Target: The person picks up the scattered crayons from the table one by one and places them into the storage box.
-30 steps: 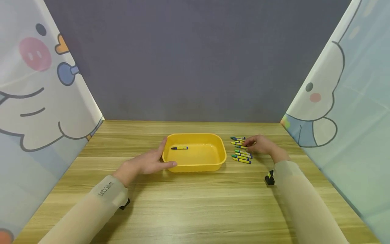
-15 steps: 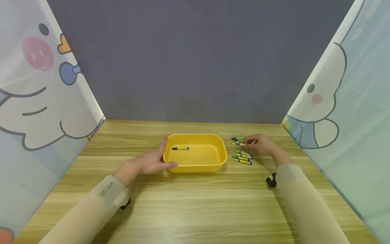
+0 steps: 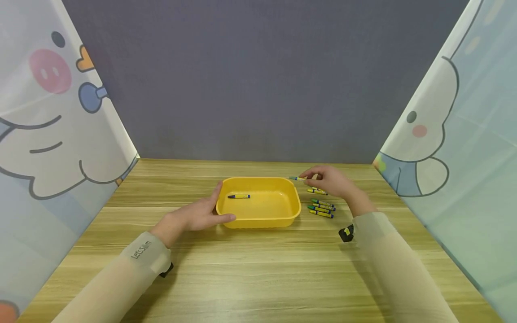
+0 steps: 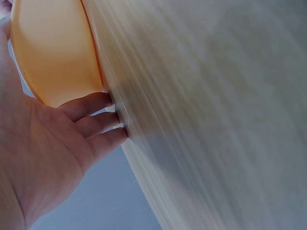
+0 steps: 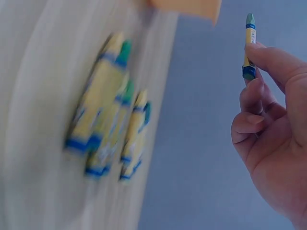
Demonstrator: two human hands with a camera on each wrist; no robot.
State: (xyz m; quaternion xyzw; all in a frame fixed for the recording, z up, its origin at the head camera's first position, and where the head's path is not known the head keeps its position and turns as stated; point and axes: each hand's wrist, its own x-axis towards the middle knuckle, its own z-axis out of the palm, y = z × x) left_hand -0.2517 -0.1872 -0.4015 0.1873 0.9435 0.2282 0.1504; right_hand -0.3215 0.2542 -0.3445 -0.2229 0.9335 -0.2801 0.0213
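A yellow tray (image 3: 258,220) sits mid-table with one blue-tipped crayon (image 3: 238,196) lying inside it. My left hand (image 3: 199,214) rests against the tray's left wall (image 4: 53,57), fingers straight along it. My right hand (image 3: 328,180) is lifted just past the tray's right corner and pinches a green-tipped crayon (image 3: 297,178) between thumb and forefinger. The right wrist view shows that crayon (image 5: 248,45) held at the fingertips. Several more crayons (image 3: 321,204) lie in a row on the table below that hand, blurred in the right wrist view (image 5: 112,120).
The wooden table (image 3: 258,269) is boxed in by a grey back wall and cartoon-printed side curtains (image 3: 48,134). Black wrist-camera mounts (image 3: 346,233) show under both sleeves.
My right hand picked one crayon from the row, lifted it and carried it left toward the tray's far right corner. The left hand and tray stayed put.
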